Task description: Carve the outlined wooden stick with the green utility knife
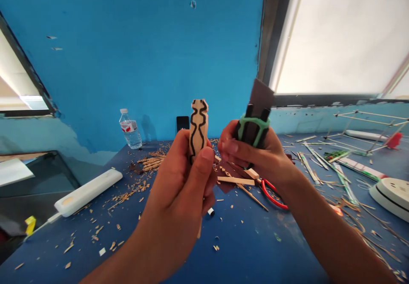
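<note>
My left hand [182, 190] is wrapped round a pale wooden stick [198, 126], held upright with its thumb across the front. Wavy black lines are drawn down the stick's face, and its top end is notched. To the right, my right hand [255, 152] grips a black-and-green tool [254, 124] with a flat dark brown piece standing out of its top. What kind of tool it is, I cannot make out. The tool and the stick are apart. Below my hands lie a flat wooden strip [236, 181] and a thin pointed stick [252, 196].
Wood shavings litter the blue table [243, 250]. A water bottle [130, 130], a white power strip [87, 192] and a dark phone [182, 122] are on the left and at the back. Red-handled pliers [271, 196], a stick frame [372, 130] and a white round device [391, 194] stand right.
</note>
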`<state>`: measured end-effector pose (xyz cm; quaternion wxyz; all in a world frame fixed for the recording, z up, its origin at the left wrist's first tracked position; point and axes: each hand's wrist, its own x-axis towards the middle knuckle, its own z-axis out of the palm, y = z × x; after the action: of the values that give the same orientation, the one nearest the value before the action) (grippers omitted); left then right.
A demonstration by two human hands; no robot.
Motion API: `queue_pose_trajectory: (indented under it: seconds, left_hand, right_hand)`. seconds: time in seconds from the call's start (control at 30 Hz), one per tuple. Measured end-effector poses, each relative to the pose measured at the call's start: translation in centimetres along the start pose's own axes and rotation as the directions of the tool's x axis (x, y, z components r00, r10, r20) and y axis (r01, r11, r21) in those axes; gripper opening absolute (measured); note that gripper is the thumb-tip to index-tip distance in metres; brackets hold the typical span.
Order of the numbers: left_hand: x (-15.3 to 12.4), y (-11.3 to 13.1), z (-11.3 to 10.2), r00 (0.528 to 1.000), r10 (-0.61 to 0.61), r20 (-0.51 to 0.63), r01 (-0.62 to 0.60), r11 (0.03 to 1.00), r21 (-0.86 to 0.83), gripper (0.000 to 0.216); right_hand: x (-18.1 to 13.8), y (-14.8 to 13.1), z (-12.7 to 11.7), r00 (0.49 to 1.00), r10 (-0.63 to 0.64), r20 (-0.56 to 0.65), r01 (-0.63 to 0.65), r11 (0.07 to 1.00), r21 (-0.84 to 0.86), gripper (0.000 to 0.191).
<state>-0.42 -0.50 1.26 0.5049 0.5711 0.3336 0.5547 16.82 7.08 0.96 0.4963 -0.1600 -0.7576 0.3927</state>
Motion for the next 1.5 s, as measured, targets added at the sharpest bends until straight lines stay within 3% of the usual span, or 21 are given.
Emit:
queue_pose_trajectory:
  seconds: [0.07,0.13,0.23,0.5,1.0,1.13,1.33,1.5]
  left_hand:
    - [0.0,0.3,-0.4,1.000,0.007,0.029,-0.008,0.999,0.050,0.015]
    - [-0.1,0.4,-0.7,0.999,0.027,0.019,-0.028,0.996,0.089,0.015]
    - [-0.1,0.2,-0.8,0.999,0.052,0.011,-0.053,0.991,0.127,0.016]
    - [-0.4,0.6,-0.2,0.989,0.141,0.043,-0.146,0.972,0.186,0.027]
    - [-0.3,-0.4,-0.7,0.960,0.278,-0.007,-0.248,0.866,0.434,0.027]
    - [-0.4,-0.9,-0.6,0.947,0.315,-0.071,-0.247,0.849,0.467,0.027]
    - [0.2,-1.1,0.0,0.960,0.222,-0.172,-0.153,0.927,0.342,0.037]
    - [0.7,-1.2,0.2,0.966,0.110,-0.234,-0.054,0.971,0.234,0.041]
  right_hand:
    - [0.5,0.2,-0.5,0.998,-0.053,-0.024,0.047,0.974,-0.223,0.013]
    - [0.8,0.3,-0.8,0.987,-0.150,-0.053,0.105,0.863,-0.495,0.012]
    - [0.7,0.4,-1.1,0.952,-0.289,-0.098,0.146,0.714,-0.685,0.013]
    - [-0.2,0.1,0.1,0.939,-0.344,0.030,0.258,0.640,-0.724,0.022]
    - [-0.3,0.4,1.2,0.957,-0.289,0.013,0.205,0.647,-0.735,0.023]
    - [-0.2,0.6,1.7,0.963,-0.268,-0.032,0.156,0.652,-0.742,0.024]
    - [-0.2,0.6,2.6,0.978,-0.152,-0.142,-0.014,0.633,-0.774,0.027]
    - [0.1,0.5,3.1,0.974,-0.095,-0.205,-0.118,0.561,-0.819,0.028]
